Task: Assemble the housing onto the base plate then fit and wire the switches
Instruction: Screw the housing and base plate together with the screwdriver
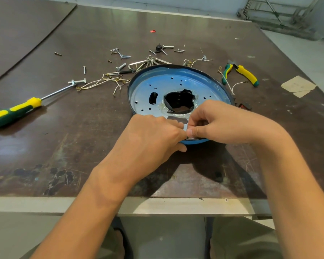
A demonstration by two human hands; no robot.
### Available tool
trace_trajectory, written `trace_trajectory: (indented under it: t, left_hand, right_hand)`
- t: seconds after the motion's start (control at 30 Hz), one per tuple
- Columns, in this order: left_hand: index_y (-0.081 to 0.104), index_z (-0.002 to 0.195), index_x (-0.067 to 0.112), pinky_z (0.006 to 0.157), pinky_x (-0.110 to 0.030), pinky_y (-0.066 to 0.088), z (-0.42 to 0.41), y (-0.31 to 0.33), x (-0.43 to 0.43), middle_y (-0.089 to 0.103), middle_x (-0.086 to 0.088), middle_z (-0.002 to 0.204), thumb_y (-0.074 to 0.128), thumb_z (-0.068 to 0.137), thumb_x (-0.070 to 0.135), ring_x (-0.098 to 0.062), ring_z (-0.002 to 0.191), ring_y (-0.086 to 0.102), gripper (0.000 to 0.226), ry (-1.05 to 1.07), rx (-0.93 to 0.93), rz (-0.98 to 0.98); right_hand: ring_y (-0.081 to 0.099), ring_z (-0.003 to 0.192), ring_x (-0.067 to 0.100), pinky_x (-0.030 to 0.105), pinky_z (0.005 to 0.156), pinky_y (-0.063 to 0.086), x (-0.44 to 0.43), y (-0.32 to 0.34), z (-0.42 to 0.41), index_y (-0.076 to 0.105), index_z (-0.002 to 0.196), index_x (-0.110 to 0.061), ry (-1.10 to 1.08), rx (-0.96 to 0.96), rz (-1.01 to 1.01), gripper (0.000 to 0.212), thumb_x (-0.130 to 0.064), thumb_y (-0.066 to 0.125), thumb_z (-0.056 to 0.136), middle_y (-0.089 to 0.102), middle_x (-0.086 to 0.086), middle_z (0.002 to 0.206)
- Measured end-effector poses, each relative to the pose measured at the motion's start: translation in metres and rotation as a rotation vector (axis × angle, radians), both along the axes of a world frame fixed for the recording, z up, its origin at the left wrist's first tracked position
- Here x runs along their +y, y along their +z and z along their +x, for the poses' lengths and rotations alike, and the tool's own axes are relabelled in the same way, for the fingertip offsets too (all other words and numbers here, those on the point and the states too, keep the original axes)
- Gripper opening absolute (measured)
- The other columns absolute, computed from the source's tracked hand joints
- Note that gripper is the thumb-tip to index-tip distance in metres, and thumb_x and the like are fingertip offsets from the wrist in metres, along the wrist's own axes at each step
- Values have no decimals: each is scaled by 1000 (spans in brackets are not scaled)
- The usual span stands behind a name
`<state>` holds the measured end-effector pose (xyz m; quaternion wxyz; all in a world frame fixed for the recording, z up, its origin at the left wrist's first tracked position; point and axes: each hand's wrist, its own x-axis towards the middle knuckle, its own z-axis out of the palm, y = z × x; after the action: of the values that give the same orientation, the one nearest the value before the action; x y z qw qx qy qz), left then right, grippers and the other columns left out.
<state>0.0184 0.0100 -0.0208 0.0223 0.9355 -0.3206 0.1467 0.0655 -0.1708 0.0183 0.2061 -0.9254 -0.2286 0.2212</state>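
Fingers of left hand [153,135] and right hand [219,124]: pinched together on the near rim of the plate [168,85], apparently steadying it; what they pinch is hidden. Screws [120,53], wires [101,83], screwdriver [13,113], pliers [241,73]: laid beyond, within reach.

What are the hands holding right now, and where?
Both hands, left and right, pinch the blue round plate at its near rim; whether they grip protective film cannot be told.

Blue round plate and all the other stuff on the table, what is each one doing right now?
Blue plate: flat on the table, near rim pinched by both hands.
Left hand: fingers closed at the rim.
Right hand: fingers closed at the rim.
Screwdriver: lying untouched.
Pliers: lying untouched.
Screws and wires: scattered loose.
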Motion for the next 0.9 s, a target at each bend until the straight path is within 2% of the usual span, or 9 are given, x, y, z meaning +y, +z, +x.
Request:
trace_trajectory:
  t: [0.1, 0.23, 0.3, 0.4, 0.53, 0.67, 0.73, 0.83, 0.9]
  left_hand:
    - [62, 121, 39, 71, -33, 53, 1, 0, 0, 66, 16, 119, 43, 96, 56, -12, 104, 66, 36, 3, -12, -17]
    - [63, 122, 39, 77, -34, 55, 4, -4, -1, 67, 15, 120, 45, 94, 59, -12, 109, 64, 39, 13, 10, -23]
    - [63, 122, 39, 77, -34, 55, 4, -6, -1, 66, 15, 121, 44, 94, 60, -12, 111, 63, 40, 27, 8, -18]
    - [61, 126, 40, 76, -34, 54, 6, -8, 1, 66, 15, 122, 46, 94, 59, -13, 112, 63, 40, 33, -2, -16]
    - [59, 128, 40, 76, -35, 54, 6, -8, 3, 68, 13, 121, 46, 92, 60, -15, 109, 65, 43, 38, 7, -21]
    - [64, 120, 40, 73, -36, 55, 6, -8, 5, 69, 14, 117, 49, 91, 59, -14, 107, 65, 38, 38, 10, -40]
    - [66, 117, 40, 71, -37, 55, 6, -8, 5, 70, 13, 115, 51, 90, 58, -15, 104, 66, 36, 47, 18, -47]
    - [66, 113, 40, 71, -37, 56, 5, -7, 6, 70, 14, 114, 55, 90, 53, -16, 102, 66, 29, 45, 34, -41]
    - [65, 114, 41, 73, -37, 56, 6, -7, 6, 69, 13, 115, 55, 91, 50, -16, 101, 65, 27, 40, 29, -22]
  right_hand:
    - [55, 58, 0, 21, 59, 41, 0, -1, 2, 70, 73, -31, -34, -5, 4, 18, -37, 69, 90, 65, -11, 63]
    - [62, 67, 3, 24, 66, 49, -2, 0, 4, 72, 72, -34, -56, -10, -8, 13, -39, 76, 84, 69, -15, 69]
    - [61, 65, -2, 21, 63, 46, -1, -1, 4, 72, 73, -34, -64, -30, -3, 13, -39, 76, 84, 68, -18, 67]
    - [58, 61, 1, 18, 56, 37, 1, -3, 2, 69, 74, -33, -49, -72, -33, 16, -39, 70, 89, 65, -13, 64]
    - [59, 67, 8, 24, 63, 42, 2, -4, 1, 72, 81, -29, 0, -13, -28, 16, -37, 66, 93, 68, -6, 73]
    - [59, 63, -3, 18, 59, 41, -2, -6, 3, 72, 74, -34, -26, -71, 52, 14, -37, 73, 88, 68, -19, 67]
    - [60, 64, -2, 23, 61, 45, -6, -6, 4, 72, 76, -36, 21, -62, 92, 13, -34, 72, 89, 69, -19, 69]
    - [70, 81, 14, 42, 80, 58, -15, 0, 3, 77, 89, -31, 67, 31, 189, 7, -26, 72, 89, 75, -8, 85]
    - [69, 82, 15, 42, 82, 58, -15, 0, 4, 77, 91, -31, 86, 51, 201, 7, -27, 74, 87, 75, -7, 86]
